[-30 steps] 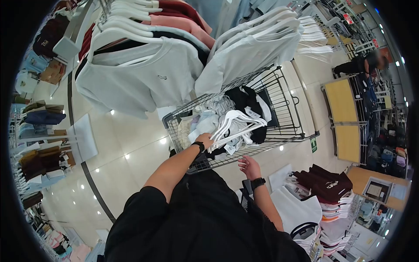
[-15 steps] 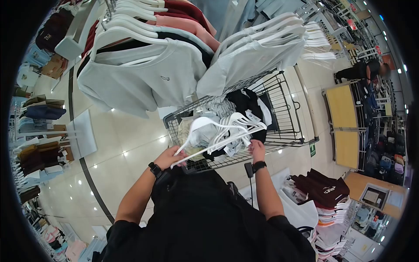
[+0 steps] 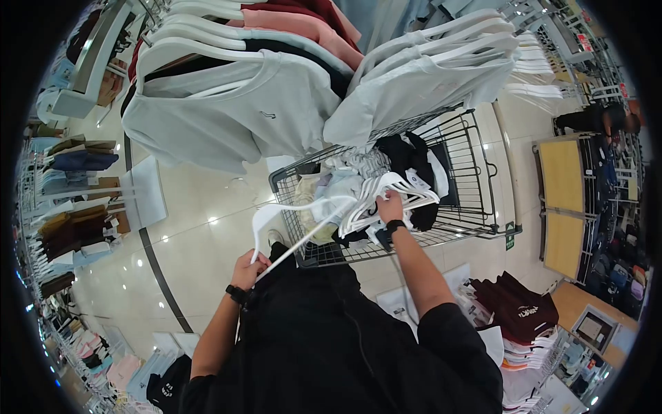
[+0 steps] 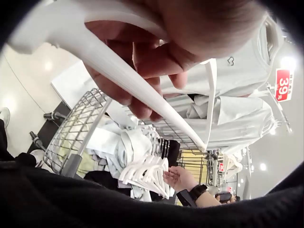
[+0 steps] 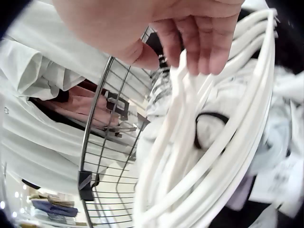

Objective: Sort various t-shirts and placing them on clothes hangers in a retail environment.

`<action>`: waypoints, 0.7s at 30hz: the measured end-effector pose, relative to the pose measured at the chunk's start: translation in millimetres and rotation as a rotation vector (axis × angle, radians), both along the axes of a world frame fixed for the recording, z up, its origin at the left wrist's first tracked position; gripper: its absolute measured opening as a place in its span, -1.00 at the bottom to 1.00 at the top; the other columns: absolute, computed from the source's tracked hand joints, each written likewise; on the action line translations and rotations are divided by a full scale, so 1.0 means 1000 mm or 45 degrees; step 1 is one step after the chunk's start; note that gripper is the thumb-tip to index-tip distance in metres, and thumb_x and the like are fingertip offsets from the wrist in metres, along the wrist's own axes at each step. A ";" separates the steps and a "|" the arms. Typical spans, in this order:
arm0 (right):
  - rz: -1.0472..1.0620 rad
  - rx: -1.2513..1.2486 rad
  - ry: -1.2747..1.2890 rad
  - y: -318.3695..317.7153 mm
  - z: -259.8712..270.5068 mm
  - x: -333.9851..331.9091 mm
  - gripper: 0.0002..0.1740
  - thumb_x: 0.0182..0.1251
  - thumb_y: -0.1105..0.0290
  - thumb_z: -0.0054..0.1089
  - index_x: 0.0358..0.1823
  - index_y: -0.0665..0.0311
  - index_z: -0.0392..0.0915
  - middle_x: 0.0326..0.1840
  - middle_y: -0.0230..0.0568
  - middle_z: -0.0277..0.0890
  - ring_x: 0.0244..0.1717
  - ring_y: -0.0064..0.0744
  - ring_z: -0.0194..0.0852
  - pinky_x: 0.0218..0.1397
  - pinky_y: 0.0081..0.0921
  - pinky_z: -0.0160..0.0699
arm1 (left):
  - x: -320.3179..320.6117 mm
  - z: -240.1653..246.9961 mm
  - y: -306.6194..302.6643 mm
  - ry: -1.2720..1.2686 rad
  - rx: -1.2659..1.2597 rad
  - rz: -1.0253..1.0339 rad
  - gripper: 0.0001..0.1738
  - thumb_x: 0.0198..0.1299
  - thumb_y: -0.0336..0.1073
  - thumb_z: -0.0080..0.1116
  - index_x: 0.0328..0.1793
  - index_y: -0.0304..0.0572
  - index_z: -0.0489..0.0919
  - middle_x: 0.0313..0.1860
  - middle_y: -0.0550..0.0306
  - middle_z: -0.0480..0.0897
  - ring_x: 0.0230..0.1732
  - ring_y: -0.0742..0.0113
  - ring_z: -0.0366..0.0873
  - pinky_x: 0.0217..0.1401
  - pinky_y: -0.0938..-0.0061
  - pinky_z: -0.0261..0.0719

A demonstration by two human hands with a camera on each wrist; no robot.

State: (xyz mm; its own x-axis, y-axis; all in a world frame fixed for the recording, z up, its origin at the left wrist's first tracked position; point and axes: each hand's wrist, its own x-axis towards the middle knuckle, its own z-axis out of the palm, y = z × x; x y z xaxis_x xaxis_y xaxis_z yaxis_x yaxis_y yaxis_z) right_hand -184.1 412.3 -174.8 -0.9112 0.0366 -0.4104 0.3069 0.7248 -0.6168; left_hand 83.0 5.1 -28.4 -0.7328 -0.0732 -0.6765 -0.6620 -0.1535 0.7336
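Note:
My left hand [image 3: 249,269] holds one end of a white hanger [image 3: 298,207], lifted toward my body at the cart's near left corner. In the left wrist view its fingers [image 4: 142,107] curl about the hanger, which has no garment on it. My right hand [image 3: 390,207] reaches over a bundle of white hangers [image 3: 365,210] lying in the cart. Seen in the right wrist view, its loosely bent fingers [image 5: 209,47] touch the hanger tips, the thumb standing apart. Beneath the bundle lies a heap of grey, white and black clothes [image 3: 403,159].
The wire shopping cart [image 3: 469,207] stands before me. Beyond it, pale shirts [image 3: 214,117] hang on a rack. Dark red garments [image 3: 517,303] hang behind my right side. A yellow-panelled stand [image 3: 562,176] and a person [image 3: 593,121] are farther right.
My left hand has drawn one hanger out of the bundle, toward me and to the left. My right hand has moved from beside the cart up onto the remaining hangers.

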 end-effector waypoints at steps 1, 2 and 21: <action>-0.128 0.026 0.214 -0.011 -0.033 0.012 -0.46 0.20 0.09 0.34 -0.01 0.45 0.66 -0.18 0.21 0.70 -0.10 0.15 0.70 0.06 -0.11 0.61 | 0.005 0.003 -0.006 -0.007 -0.005 0.007 -0.82 0.11 -0.64 -0.05 -0.23 -0.26 0.51 -0.24 0.01 0.71 -0.31 0.39 0.61 -0.24 0.54 0.57; -0.255 0.050 0.429 -0.020 -0.076 0.022 -0.38 0.18 0.03 0.37 -0.02 0.53 0.64 -0.24 0.26 0.69 -0.16 0.11 0.71 0.03 -0.14 0.62 | 0.009 0.005 -0.011 0.017 -0.070 0.079 -0.83 0.11 -0.63 -0.04 -0.23 -0.26 0.52 -0.26 0.03 0.71 -0.32 0.40 0.60 -0.23 0.53 0.57; -0.403 -0.598 -0.500 -0.085 -0.233 0.094 -0.42 0.30 0.08 0.23 0.16 0.41 0.53 -0.19 -0.01 0.65 -0.36 -0.14 0.66 -0.28 -0.27 0.66 | 0.085 0.017 -0.059 -0.082 -0.184 0.294 -0.84 0.16 -0.61 -0.05 -0.22 -0.30 0.54 -0.31 0.03 0.70 -0.34 0.37 0.61 -0.21 0.49 0.61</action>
State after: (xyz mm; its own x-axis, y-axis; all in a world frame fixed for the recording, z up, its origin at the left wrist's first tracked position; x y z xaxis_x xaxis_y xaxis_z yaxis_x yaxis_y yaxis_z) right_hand -89.7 327.6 -407.3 -0.6666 0.0138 -0.7453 0.7247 0.2463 -0.6436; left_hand 167.8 -54.0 -11.5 -0.6412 -0.3324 -0.6916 -0.6678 -0.2022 0.7163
